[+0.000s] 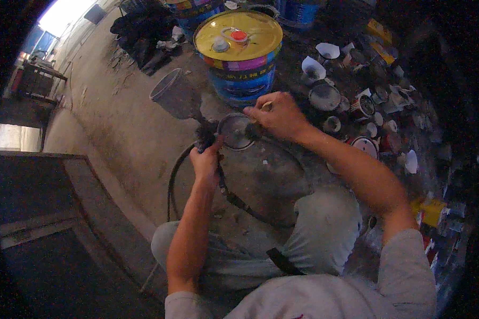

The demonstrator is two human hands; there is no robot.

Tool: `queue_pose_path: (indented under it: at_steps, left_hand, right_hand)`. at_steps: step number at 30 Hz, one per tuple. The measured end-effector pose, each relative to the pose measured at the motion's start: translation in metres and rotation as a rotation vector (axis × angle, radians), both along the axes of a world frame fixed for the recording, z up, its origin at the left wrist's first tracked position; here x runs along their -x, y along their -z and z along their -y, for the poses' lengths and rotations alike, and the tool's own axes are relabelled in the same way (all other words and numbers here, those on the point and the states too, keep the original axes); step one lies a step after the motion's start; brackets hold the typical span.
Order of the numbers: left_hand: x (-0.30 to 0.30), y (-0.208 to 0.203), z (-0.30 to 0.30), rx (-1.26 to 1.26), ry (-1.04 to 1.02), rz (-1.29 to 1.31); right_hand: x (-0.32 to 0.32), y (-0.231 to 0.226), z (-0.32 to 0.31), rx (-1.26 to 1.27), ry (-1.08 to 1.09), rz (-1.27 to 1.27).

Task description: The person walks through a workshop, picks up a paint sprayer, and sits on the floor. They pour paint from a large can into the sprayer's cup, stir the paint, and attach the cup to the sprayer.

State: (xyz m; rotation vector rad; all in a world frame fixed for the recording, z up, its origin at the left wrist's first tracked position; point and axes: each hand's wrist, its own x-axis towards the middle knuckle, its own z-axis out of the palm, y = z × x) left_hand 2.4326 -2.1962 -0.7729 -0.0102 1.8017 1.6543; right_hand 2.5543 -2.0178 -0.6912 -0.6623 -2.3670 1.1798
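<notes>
left hand [206, 159] grips a spray gun [205, 135]; right hand [279, 114] pinches a brush inside its round cup [234, 132].

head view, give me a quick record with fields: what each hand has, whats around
left hand: left hand grips the handle of a dark spray gun
right hand: right hand at the rim of the gun's open round cup, holding a small brush
hose: black hose loops down from the gun
ahead: yellow-lidded paint drum, grey bucket
right side: small cans, paper cones
</notes>
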Motion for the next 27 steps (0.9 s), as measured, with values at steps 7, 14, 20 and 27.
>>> queue_pose_path:
  at_steps: [7, 14, 20, 27]
  left_hand:
    - [0.007, -0.002, 0.003, -0.036, 0.012, 0.065]
    - [0.008, 0.0, 0.004, -0.051, 0.006, 0.082]
    - [0.008, -0.011, 0.012, 0.011, 0.078, 0.035]
    - [0.01, -0.02, 0.023, -0.032, 0.332, -0.102]
  right_hand:
    - [-0.012, -0.007, 0.0, 0.186, 0.039, -0.081]
    - [-0.028, 0.003, -0.007, 0.384, 0.156, -0.021]
    - [-0.034, 0.022, -0.052, 0.593, 0.352, -0.391]
    - [-0.006, 0.073, -0.049, 1.016, 0.128, -0.293]
